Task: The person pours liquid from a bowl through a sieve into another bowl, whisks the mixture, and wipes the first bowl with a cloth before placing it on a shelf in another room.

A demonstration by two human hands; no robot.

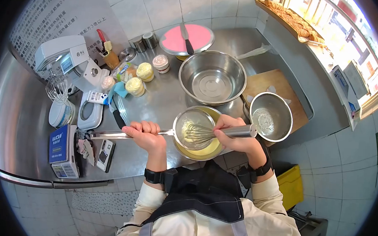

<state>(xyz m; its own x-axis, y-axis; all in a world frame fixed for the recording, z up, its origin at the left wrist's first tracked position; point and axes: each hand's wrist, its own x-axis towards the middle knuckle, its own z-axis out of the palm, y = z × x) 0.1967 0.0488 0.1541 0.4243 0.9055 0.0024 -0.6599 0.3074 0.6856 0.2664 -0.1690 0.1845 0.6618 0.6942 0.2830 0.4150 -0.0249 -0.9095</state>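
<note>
My left hand [144,135] is wrapped round the long metal handle of a fine-mesh strainer [182,121]. The strainer sits over a metal bowl [216,150] with smooth yellow batter [202,154] in it. My right hand [234,133] grips a whisk [239,131] by its thick steel handle, and its wires reach down into the strainer. Pale yellow lumps [189,137] lie in the mesh around the wires. Just right of my right hand stands a smaller steel bowl [285,119] with whitish residue inside.
A large steel bowl [191,81] stands behind the strainer. Right of it is a wooden board [263,81]; behind is a pink turntable [172,38] with a spatula [185,34]. Cream cups [135,86], a stand mixer [83,61], a phone [105,155] and a blue-white box [63,147] occupy the left.
</note>
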